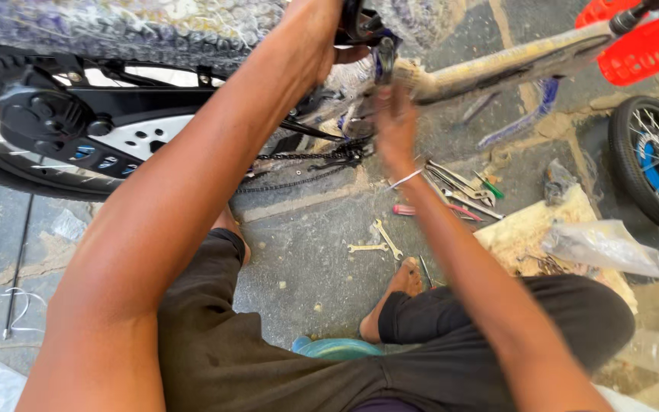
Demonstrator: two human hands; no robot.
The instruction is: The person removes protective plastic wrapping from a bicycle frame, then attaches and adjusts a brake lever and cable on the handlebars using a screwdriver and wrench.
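Observation:
A small bicycle lies on the stone floor in front of me, its frame (497,65) wrapped in bubble film. My left hand (322,34) grips the crank area at the top of the view, near a black pedal arm (356,23). Just below it my right hand (394,126) is blurred, its fingers closed on something at the bottom bracket that I cannot make out. The loose black chain (306,164) hangs under both hands. The rear wheel with its black chain guard (55,122) is at the left.
Several wrenches (459,187), a red-handled screwdriver (413,210) and two small spanners (379,243) lie on the floor. A loose small wheel (654,164) stands at the right, a red plastic part (638,46) above it. A clear plastic bag (600,244) rests on cardboard.

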